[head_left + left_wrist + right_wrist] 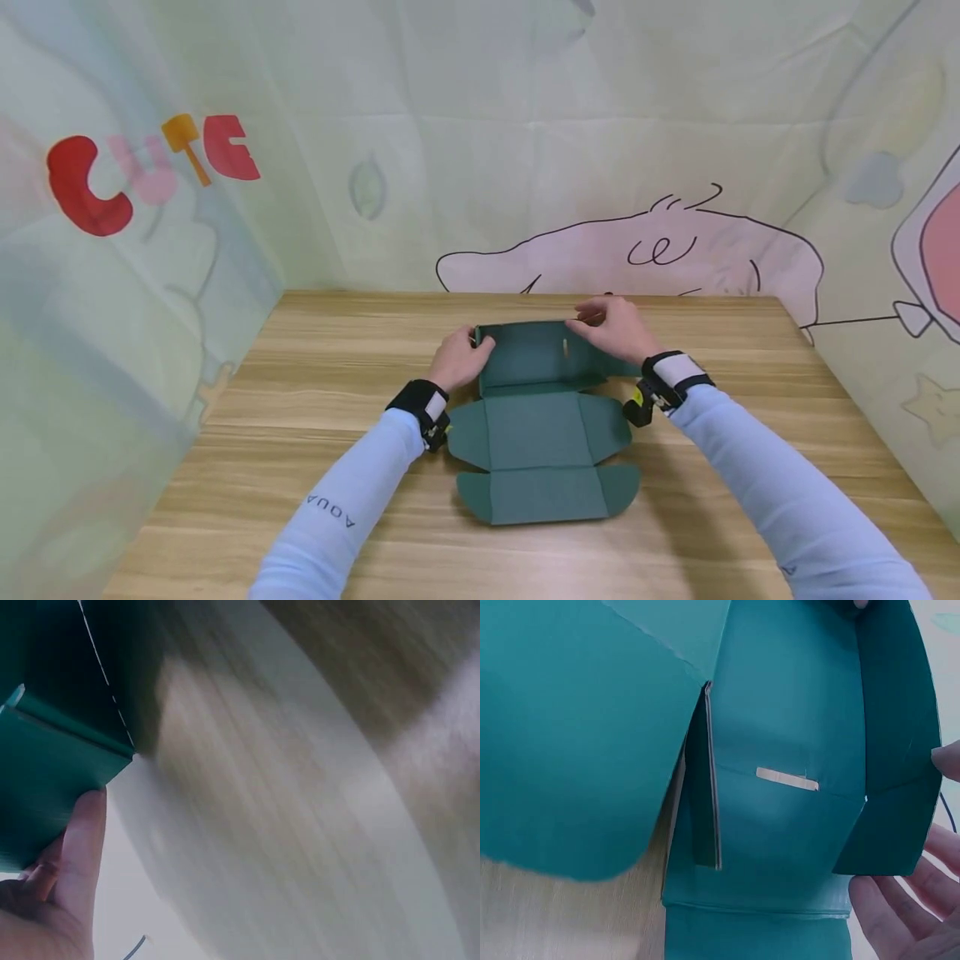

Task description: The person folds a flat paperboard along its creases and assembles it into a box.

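A dark green cardboard box blank (536, 429) lies partly unfolded on the wooden table, its far section raised into a shallow trough. My left hand (460, 358) pinches the left end of that raised section, thumb on the inner side. In the left wrist view, fingers (84, 840) press against the folded green wall (52, 780). At the far right edge, my right hand (618, 329) holds the raised strip between thumb and fingers. The right wrist view shows the upturned flap (900, 750) in this grip and a pale slot (787, 779) in the panel.
Rounded side flaps (606, 425) spread out at the near part of the blank. The wood-grain table (337, 358) extends around it. Printed cloth walls (510, 167) stand at the back and sides. Both wrists wear black straps with cameras.
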{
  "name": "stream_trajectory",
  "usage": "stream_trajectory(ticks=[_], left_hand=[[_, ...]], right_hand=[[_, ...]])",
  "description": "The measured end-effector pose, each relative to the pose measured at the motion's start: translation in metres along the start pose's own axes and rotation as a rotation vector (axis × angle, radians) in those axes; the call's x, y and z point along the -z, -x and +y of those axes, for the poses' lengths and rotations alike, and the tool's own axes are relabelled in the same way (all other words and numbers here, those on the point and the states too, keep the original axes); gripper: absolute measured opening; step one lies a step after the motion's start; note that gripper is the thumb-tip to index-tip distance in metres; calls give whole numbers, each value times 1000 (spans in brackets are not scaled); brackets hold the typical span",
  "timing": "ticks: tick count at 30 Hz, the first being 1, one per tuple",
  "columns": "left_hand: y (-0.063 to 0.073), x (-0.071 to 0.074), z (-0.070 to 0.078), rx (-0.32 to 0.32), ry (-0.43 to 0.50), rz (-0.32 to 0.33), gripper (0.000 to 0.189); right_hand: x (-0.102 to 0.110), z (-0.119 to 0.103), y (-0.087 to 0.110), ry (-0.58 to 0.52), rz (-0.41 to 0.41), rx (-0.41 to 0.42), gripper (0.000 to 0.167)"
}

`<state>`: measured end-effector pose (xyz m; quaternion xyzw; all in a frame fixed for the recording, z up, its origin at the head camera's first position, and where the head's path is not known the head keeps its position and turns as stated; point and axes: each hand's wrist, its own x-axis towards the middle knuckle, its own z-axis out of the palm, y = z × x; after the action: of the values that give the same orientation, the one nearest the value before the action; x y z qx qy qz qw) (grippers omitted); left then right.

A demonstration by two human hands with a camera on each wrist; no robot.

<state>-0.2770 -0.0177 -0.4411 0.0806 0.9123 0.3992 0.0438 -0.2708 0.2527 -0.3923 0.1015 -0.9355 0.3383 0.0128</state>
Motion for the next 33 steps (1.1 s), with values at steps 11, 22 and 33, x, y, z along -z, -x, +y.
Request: stream_trajectory(ticks=[11,22,33], left_hand=[[0,-3,-2,2,6,28,41],[0,-5,-1,13,29,30,36],[1,-6,0,3,39,34,32]], right_hand=[[-5,-2,0,-18,-53,-23,45],[-10,1,-4,-60,-52,-25,38],[-14,0,-2,-287,-106,-156,46]])
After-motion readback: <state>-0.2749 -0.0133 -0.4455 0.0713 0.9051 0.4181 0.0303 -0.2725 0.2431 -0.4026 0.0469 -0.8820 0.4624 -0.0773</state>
